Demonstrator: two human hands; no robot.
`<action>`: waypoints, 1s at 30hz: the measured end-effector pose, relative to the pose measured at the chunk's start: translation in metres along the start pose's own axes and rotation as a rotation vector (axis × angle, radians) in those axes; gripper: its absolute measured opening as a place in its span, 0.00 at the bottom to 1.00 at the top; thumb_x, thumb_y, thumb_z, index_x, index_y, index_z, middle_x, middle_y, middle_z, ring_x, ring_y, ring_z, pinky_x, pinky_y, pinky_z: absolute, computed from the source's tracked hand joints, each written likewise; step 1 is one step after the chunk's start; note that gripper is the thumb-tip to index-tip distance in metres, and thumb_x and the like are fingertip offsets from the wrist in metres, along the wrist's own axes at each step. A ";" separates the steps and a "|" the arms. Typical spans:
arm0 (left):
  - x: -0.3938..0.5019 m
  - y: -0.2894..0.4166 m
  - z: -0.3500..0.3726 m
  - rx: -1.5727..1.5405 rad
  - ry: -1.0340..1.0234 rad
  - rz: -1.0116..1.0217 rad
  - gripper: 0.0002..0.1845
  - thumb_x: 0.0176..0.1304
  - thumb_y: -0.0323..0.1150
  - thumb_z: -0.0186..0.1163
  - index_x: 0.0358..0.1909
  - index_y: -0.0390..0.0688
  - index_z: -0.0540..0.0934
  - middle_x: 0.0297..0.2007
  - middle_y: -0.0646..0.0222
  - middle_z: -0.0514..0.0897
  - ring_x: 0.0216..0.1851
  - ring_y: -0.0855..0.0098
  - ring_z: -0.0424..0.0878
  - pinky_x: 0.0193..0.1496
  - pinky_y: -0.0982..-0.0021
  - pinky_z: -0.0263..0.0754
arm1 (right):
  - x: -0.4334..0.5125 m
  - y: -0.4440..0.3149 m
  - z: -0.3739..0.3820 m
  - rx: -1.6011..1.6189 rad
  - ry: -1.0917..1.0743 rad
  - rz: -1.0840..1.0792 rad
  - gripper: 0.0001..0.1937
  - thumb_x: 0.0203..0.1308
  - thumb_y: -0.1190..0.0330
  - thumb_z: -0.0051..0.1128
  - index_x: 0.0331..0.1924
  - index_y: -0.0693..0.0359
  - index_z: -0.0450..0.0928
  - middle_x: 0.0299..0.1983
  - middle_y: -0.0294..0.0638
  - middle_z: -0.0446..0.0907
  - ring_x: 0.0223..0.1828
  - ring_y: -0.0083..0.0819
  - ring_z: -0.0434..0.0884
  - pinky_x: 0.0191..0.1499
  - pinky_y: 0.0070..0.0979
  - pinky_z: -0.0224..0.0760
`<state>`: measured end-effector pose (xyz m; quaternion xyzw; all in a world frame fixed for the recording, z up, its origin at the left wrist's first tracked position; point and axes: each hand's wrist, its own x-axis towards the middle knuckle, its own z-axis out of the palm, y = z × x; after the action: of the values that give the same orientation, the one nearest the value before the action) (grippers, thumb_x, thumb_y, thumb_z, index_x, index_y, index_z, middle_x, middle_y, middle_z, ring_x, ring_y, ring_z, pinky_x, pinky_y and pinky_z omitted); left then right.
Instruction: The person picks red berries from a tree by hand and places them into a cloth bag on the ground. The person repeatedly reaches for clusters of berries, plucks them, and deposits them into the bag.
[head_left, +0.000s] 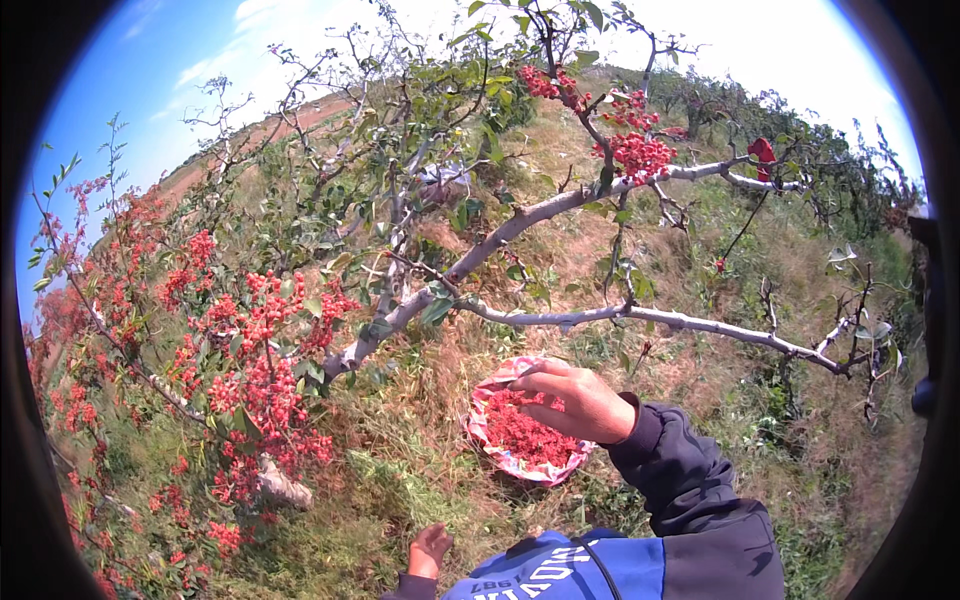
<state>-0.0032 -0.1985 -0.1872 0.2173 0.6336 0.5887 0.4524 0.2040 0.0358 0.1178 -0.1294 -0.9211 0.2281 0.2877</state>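
My right hand (576, 405) hovers over a round container (517, 471) with a pink-and-white patterned liner folded over its rim. Loose red berries (525, 435), which look like Sichuan pepper, fill much of it. The fingers and thumb are apart, and no berries show between them. Low in the view, my left hand (430, 550) is near my body over the grass, its fingers loosely bent; whether anything is inside them is hidden. Dense red berry clusters (262, 375) hang on the shrub to the left. More clusters (637, 156) sit on an upper branch.
A grey thorny branch (525, 217) rises to the upper right, and a lower, mostly bare limb (667, 319) crosses beyond my right hand. A cut stub (285, 484) juts out at the lower left. Dry grass (405, 435) covers the ground; more shrubs (697, 112) stand behind.
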 end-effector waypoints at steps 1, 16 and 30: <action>-0.008 0.014 0.002 -0.004 -0.062 -0.057 0.19 0.48 0.21 0.57 0.45 0.36 0.70 0.39 0.66 0.76 0.39 0.78 0.73 0.44 0.78 0.68 | 0.014 -0.014 -0.012 -0.042 0.074 -0.140 0.14 0.46 0.72 0.55 0.41 0.63 0.72 0.34 0.45 0.73 0.33 0.41 0.75 0.34 0.29 0.69; -0.005 0.003 0.002 0.007 -0.209 -0.037 0.16 0.55 0.29 0.55 0.45 0.33 0.70 0.40 0.65 0.76 0.39 0.75 0.75 0.39 0.78 0.69 | 0.199 0.025 -0.164 -1.208 0.721 -0.015 0.11 0.46 0.74 0.48 0.37 0.59 0.72 0.36 0.41 0.73 0.37 0.38 0.76 0.33 0.32 0.71; -0.027 0.001 -0.016 0.029 -0.137 -0.091 0.16 0.55 0.29 0.55 0.44 0.33 0.70 0.41 0.62 0.76 0.43 0.74 0.74 0.47 0.75 0.69 | 0.192 0.052 -0.187 -0.298 0.697 -0.107 0.13 0.48 0.75 0.54 0.40 0.56 0.78 0.22 0.28 0.78 0.20 0.08 0.68 0.23 0.09 0.61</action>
<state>-0.0039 -0.2289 -0.1790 0.2345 0.6190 0.5421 0.5177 0.1663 0.2161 0.3190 -0.1914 -0.7967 0.0188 0.5730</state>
